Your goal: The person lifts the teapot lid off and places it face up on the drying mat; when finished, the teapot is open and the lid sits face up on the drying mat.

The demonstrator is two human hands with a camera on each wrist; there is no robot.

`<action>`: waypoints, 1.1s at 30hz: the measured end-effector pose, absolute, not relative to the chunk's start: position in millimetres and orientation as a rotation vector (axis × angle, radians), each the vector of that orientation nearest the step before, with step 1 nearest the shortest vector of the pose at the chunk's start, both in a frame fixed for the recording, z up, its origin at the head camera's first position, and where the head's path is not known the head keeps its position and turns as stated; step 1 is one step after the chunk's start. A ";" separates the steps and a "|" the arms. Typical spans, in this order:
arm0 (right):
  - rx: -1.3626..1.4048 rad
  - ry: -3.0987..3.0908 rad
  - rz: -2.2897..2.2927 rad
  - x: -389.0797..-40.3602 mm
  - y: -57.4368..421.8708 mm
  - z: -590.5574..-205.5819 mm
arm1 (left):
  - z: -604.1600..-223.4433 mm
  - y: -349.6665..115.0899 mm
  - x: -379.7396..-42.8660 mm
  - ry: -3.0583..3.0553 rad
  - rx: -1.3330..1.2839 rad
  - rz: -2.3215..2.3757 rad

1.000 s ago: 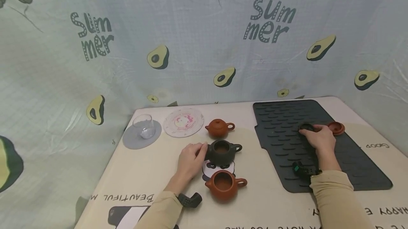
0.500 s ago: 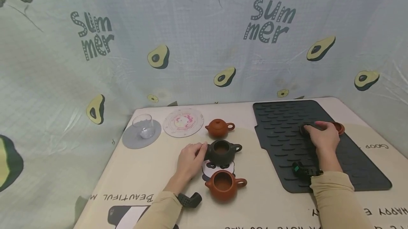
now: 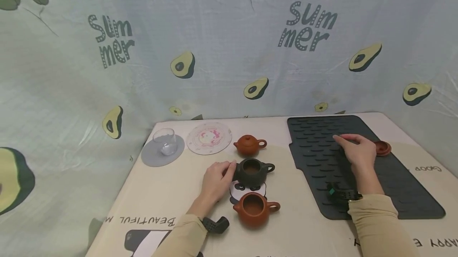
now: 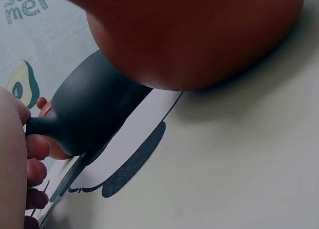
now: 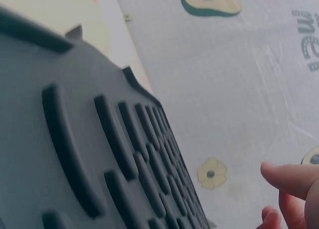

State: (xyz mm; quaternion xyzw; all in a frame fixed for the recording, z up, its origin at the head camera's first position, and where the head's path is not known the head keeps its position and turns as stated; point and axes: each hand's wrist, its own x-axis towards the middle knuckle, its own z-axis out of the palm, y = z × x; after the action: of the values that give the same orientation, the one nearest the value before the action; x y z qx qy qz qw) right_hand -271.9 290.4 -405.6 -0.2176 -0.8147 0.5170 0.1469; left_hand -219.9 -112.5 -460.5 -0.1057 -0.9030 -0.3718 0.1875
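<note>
My left hand point(image 3: 216, 181) pinches the spout of a dark lidless teapot point(image 3: 251, 174), its looped handle pointing right. In the left wrist view the fingers point(image 4: 37, 171) meet at that dark spout. A reddish-brown teapot point(image 3: 253, 211), also lidless, stands just in front; it fills the top of the left wrist view. My right hand point(image 3: 359, 155) is over the black ridged mat point(image 3: 318, 161), thumb and fingers apart with nothing visible between them. Beside it lies a reddish-brown lid point(image 3: 383, 148), hollow side up. The dark lid seen earlier is hidden.
Behind the dark teapot stands a smaller orange-brown teapot point(image 3: 248, 145) with its lid on. A clear glass cup point(image 3: 165, 141) sits on a grey round coaster point(image 3: 150, 155) at the back left. Nearby lies a patterned round mat point(image 3: 209, 140). A printed curtain point(image 3: 222, 30) hangs behind.
My right hand pinched a small dark lid on the mat; now its fingers have parted and lifted slightly. My left hand stays on the dark teapot. The head view has shifted slightly.
</note>
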 end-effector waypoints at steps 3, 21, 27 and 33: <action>-0.554 -2.367 1.501 -272.7 283.0 -404.9 | -460.1 -112.7 -220.1 -2.543 -0.300 -1.044; -0.248 -2.438 1.546 -273.4 230.3 -391.0 | -458.4 -117.0 -221.7 -2.544 -0.267 -1.077; -0.110 -2.480 1.521 -269.2 212.4 -388.7 | -459.3 -116.7 -223.7 -2.535 -0.254 -1.095; -0.021 -2.518 1.454 -265.0 194.2 -388.9 | -459.0 -113.9 -230.8 -2.515 -0.267 -1.076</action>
State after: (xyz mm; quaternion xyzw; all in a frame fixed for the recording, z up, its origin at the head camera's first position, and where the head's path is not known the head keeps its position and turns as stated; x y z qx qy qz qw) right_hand -265.0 194.2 -388.9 -0.0073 -0.8601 0.4966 0.1165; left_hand -230.8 -113.9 -459.0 -0.0953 -0.8974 -0.3839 0.1955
